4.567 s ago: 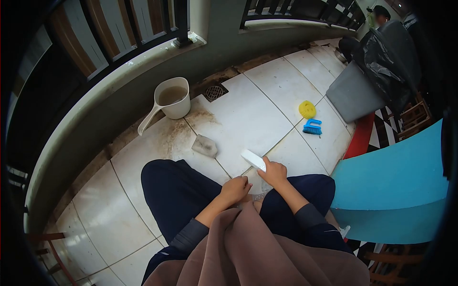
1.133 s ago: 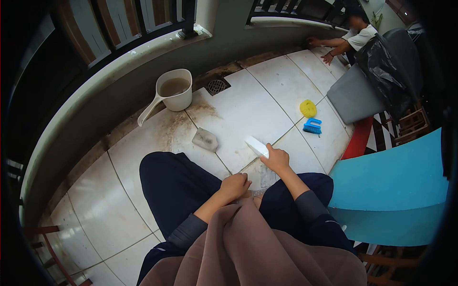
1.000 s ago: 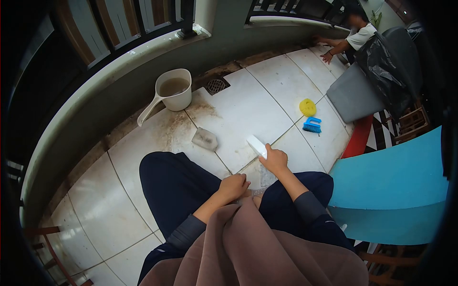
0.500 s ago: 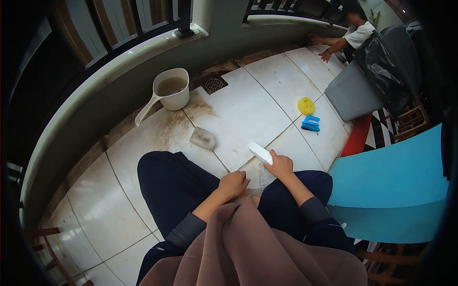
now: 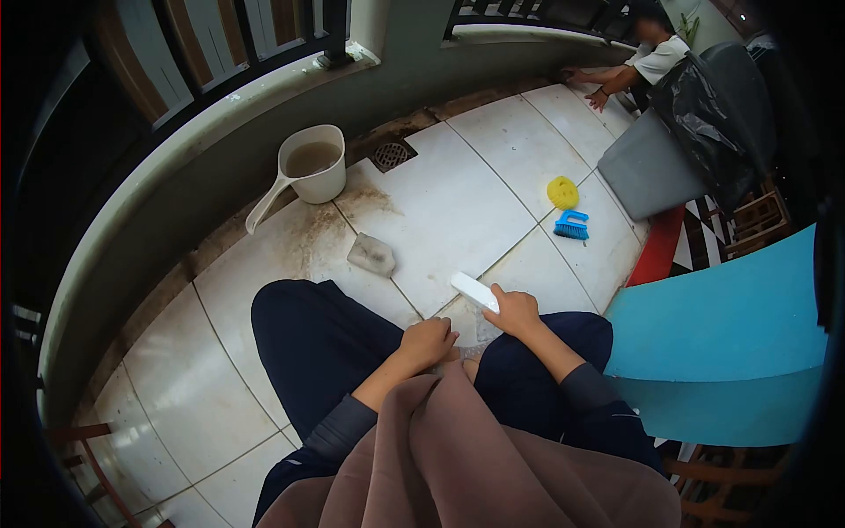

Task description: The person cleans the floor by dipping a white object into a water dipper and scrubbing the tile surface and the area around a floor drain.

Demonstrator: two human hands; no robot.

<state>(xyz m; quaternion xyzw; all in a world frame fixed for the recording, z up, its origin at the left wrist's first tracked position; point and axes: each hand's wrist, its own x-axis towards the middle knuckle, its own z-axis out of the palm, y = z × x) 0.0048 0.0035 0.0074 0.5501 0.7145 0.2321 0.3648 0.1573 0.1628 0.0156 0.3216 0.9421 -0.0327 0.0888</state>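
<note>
My right hand is closed around one end of a white oblong block, held low over the floor tiles beyond my knees; its underside is hidden. My left hand is curled into a loose fist between my knees, and whatever it may hold is hidden. Between and below my hands, a wet or see-through patch shows on the floor, too unclear to name. Ahead to the left, a grey stone-like block lies on the tiles. Farther right, a blue brush lies bristles toward me beside a yellow round scrubber.
A white dipper of murky water stands by the low wall, near a floor drain and brown dirt stains. At right are a grey bin with a black bag and a blue surface. Another person crouches at the far right.
My right hand and the white block have shifted slightly left and down in view. The view itself has moved a little; the left hand stays curled and the floor objects stay put.
</note>
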